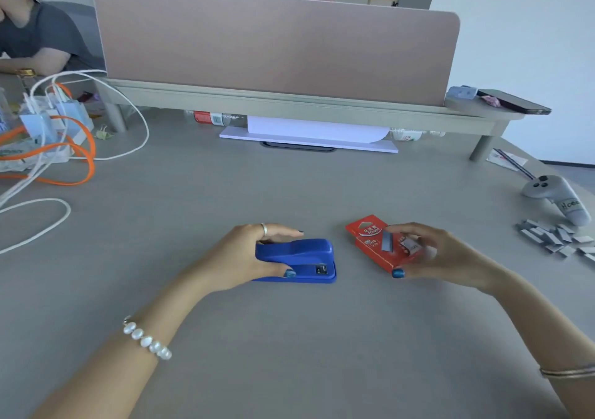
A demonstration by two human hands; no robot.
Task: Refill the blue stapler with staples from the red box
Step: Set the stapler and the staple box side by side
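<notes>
My blue stapler (pixel 297 259) looks like smooth, slightly glossy plastic. The red box (pixel 375 244) is thin printed card with a faint sheen. The staple strip (pixel 387 241) is dull grey metal. The table (pixel 289 338) under them is matt, smooth grey.

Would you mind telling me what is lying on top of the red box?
A grey strip of staples lies on the red box, beside its torn opening. The right hand covers the box's right end, hiding what is inside.
</notes>
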